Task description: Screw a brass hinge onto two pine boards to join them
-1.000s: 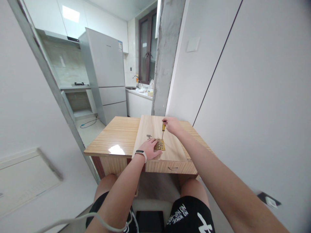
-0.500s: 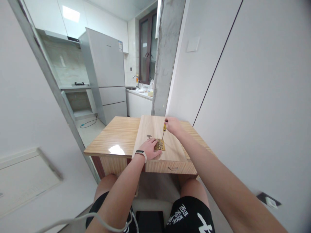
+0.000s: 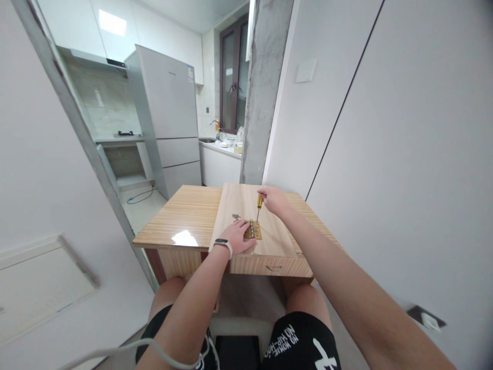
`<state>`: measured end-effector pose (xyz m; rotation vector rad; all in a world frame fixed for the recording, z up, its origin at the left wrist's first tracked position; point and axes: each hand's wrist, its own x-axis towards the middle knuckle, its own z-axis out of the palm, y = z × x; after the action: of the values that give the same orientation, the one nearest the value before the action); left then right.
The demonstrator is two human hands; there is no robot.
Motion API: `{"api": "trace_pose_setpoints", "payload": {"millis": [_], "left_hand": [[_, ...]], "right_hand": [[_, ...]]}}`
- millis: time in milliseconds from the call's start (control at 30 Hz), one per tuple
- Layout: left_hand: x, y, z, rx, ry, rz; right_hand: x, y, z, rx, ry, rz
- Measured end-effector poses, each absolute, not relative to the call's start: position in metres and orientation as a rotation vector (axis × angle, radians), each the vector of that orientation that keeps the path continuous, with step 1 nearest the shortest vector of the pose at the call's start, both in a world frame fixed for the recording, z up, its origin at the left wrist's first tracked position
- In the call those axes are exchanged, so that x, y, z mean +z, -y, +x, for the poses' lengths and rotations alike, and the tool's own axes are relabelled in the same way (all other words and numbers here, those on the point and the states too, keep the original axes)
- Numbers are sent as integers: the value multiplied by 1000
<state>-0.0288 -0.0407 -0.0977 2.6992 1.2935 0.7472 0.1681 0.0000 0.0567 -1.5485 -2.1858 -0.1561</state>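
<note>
A brass hinge [image 3: 257, 230] lies across the seam between two pale wooden boards [image 3: 275, 239]. My left hand [image 3: 239, 236] rests on the boards with its fingers spread, the thumb and fingertips at the hinge's left part. My right hand [image 3: 271, 199] is closed round the top of a yellow and black screwdriver [image 3: 260, 202]. The screwdriver stands nearly upright, its tip at the hinge's upper right corner. Several small dark screws [image 3: 236, 217] lie on the left board, just beyond my left hand.
The boards lie on a striped wooden table [image 3: 185, 210] with a drawer [image 3: 273, 267] at the front. A white cable [image 3: 154, 345] crosses over my left forearm. Behind the table are a fridge [image 3: 169, 97] and a grey wall edge [image 3: 262, 92].
The fingers of my right hand have shifted on top of the screwdriver's handle, which now leans slightly differently. My left hand and the hinge have stayed in place.
</note>
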Motion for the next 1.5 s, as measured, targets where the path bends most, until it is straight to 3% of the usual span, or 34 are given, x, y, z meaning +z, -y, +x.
{"api": "trace_pose_setpoints", "payload": {"millis": [567,1500], "left_hand": [[-98,41,-30,749,-1288,2702],[-100,40,-29,764,-1294,2703]], "right_hand": [[59,8,166,-306,2094,-1675],[56,7,166,-232,2063,-1638]]}}
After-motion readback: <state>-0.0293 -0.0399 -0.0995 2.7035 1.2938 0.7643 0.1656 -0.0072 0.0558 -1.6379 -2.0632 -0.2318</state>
